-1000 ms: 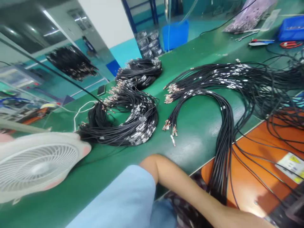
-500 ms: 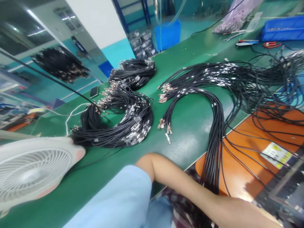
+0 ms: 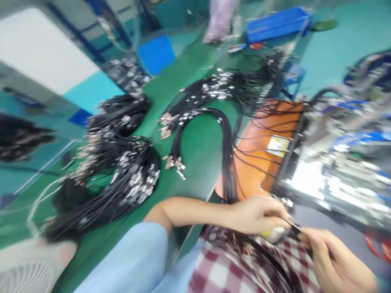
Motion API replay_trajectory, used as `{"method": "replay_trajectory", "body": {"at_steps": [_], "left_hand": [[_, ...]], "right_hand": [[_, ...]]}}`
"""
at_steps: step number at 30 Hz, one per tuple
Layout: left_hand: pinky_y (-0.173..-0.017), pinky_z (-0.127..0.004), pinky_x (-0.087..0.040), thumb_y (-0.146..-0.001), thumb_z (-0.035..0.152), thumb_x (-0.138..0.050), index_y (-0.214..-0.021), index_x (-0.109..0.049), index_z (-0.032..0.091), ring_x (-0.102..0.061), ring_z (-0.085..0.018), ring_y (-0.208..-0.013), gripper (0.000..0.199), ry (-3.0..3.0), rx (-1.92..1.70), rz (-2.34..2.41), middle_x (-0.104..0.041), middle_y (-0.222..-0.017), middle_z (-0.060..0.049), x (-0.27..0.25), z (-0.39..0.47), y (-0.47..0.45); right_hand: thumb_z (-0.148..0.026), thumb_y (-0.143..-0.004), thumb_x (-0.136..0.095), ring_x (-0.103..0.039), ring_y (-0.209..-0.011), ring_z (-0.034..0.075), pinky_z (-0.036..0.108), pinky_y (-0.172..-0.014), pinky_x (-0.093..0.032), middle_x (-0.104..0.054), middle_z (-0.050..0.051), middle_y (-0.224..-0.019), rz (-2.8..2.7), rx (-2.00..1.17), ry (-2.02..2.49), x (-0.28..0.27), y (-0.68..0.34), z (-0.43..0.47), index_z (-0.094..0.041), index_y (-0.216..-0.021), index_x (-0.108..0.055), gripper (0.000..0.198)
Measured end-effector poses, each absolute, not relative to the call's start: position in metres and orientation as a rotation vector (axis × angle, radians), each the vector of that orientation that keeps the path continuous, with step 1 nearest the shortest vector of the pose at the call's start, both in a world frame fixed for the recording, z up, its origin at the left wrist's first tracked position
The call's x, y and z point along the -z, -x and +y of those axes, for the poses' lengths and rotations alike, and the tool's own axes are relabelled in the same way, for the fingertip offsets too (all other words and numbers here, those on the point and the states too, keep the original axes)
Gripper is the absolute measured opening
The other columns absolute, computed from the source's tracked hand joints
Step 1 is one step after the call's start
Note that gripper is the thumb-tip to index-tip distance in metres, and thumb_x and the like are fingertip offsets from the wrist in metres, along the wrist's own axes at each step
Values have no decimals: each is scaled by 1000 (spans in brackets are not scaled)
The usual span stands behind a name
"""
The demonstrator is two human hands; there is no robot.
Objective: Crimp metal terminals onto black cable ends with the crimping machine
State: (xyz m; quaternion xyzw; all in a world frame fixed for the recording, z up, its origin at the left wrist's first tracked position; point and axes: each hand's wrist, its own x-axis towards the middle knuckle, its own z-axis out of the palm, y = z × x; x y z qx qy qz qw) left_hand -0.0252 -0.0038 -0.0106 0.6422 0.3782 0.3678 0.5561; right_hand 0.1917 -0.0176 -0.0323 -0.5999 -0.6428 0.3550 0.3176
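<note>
My left hand (image 3: 259, 213) is closed above my lap, its fingers curled round something blurred. A small white and yellow object (image 3: 273, 234) shows under those fingers; its kind is unclear. To the right, my right hand (image 3: 339, 254) pinches what looks like the dark end of a black cable (image 3: 295, 231) between the two hands. More black cables (image 3: 271, 260) lie across the checked cloth (image 3: 214, 266) on my lap. A bundle of black cables (image 3: 227, 158) with coppery ends curves over the table edge behind my left wrist.
Large heaps of black cables (image 3: 137, 175) with white labels lie on the green table (image 3: 195, 162). Another cable bunch (image 3: 210, 87) stretches towards a blue tray (image 3: 277, 25). A white fan (image 3: 33, 264) stands at lower left. An orange surface (image 3: 256, 142) adjoins a cluttered metal machine (image 3: 326, 175).
The view has swung right and down, so the table things sit further left. Both hands have come into view, close together over my lap.
</note>
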Motion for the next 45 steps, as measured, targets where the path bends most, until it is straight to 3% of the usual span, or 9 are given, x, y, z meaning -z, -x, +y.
{"method": "replay_trajectory", "body": {"at_steps": [4,8,15,26,31,36,39,45], "left_hand": [[-61,-21,-44,-90,30,-62,-92,-71,12,-59,-12,-67,20,-1288,-776,990,-69,-79,-4,5,-5,26],[-68,-23,-46,-92,26,-60,-98,-74,15,-62,-14,-78,19,-1338,-731,1010,-73,-93,-6,4,-2,24],[-68,-24,-45,-89,16,-61,-84,-71,14,-60,-13,-74,11,-1711,-831,1148,-68,-80,-4,-4,-4,14],[-62,-22,-44,-88,11,-63,-82,-70,14,-58,-12,-68,10,-1801,-895,1143,-65,-73,-2,-3,-4,11],[-67,-24,-48,-92,13,-58,-92,-68,17,-59,-12,-73,11,-1963,-952,1139,-65,-79,-3,6,-9,14],[-70,-24,-49,-94,13,-55,-102,-65,17,-59,-13,-78,14,-2109,-1028,1089,-65,-86,-4,10,-12,15],[-76,-26,-50,-96,15,-52,-104,-66,17,-60,-14,-84,16,-1961,-869,1064,-66,-91,-5,-2,-10,16],[-66,-25,-48,-92,19,-59,-85,-66,17,-60,-13,-73,10,-1727,-760,1179,-65,-79,-2,-9,-6,16]], "right_hand": [[-40,-93,-59,-64,-61,16,29,-61,-51,-69,0,-70,-1674,-880,1443,35,-196,-29,-28,-82,-73,21],[-34,-93,-61,-62,-63,13,25,-62,-49,-68,-1,-71,-1585,-979,1411,28,-191,-28,-24,-81,-71,19],[-36,-92,-62,-58,-57,11,23,-58,-48,-64,-3,-66,-1315,-1247,1370,21,-184,-29,-22,-84,-70,18],[-32,-86,-69,-55,-52,7,19,-55,-48,-63,-4,-66,-1082,-1509,1237,21,-177,-24,-21,-81,-71,12],[-30,-83,-71,-55,-51,7,19,-52,-48,-64,-3,-65,-1063,-1545,1288,15,-174,-25,-20,-76,-71,12],[-28,-82,-71,-56,-51,8,20,-49,-46,-64,-3,-66,-1104,-1467,1351,10,-174,-27,-20,-76,-70,10],[-25,-83,-69,-57,-56,9,21,-52,-46,-65,-3,-68,-1236,-1332,1372,9,-175,-25,-21,-75,-69,9],[-19,-86,-68,-59,-64,10,23,-61,-49,-69,-2,-80,-1458,-990,1381,13,-172,-27,-23,-85,-72,6]]}}
